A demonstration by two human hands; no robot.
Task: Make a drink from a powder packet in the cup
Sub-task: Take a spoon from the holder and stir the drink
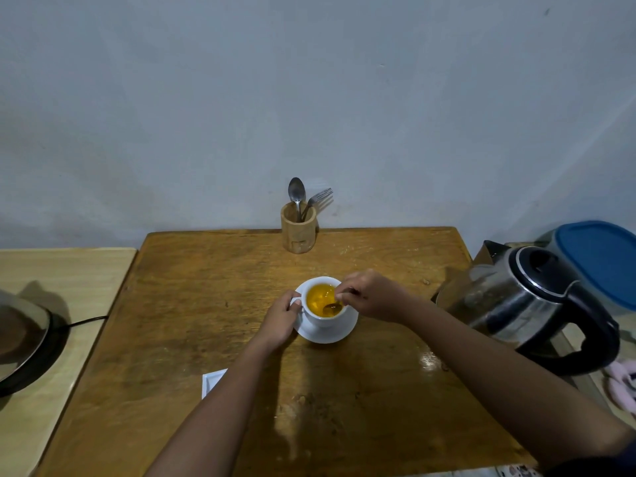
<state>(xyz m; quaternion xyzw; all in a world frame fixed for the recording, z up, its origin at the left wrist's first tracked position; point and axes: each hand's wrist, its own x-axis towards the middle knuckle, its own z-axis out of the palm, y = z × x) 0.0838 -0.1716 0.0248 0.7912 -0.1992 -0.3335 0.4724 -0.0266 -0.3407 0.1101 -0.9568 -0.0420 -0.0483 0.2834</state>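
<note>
The round white ceramic cup (321,316) sits on its white saucer (327,333) near the middle of the worn brown wooden table (213,304), filled almost to the rim with a cloudy orange-yellow drink (318,299). My left hand (280,318) is curled against the cup's 9 o'clock side, fingers closed on its handle. My right hand (370,296) comes in from 3 o'clock, fingertips pinched shut on a small metal spoon (333,307) whose bowl dips into the liquid at the cup's near edge.

At 12 o'clock from the cup, at the table's far edge, a light wooden cylindrical holder (298,232) stands upright with a steel spoon (296,192) and a steel fork (318,197) inside. At 3 o'clock a stainless steel electric kettle with a black handle (526,301) stands beside a blue-lidded plastic container (599,263). At 7 o'clock a small white rectangular dish (211,382) lies partly under my left forearm. A paler wooden surface (51,277) adjoins at 9 o'clock. The wall behind is plain grey-blue (309,98).
</note>
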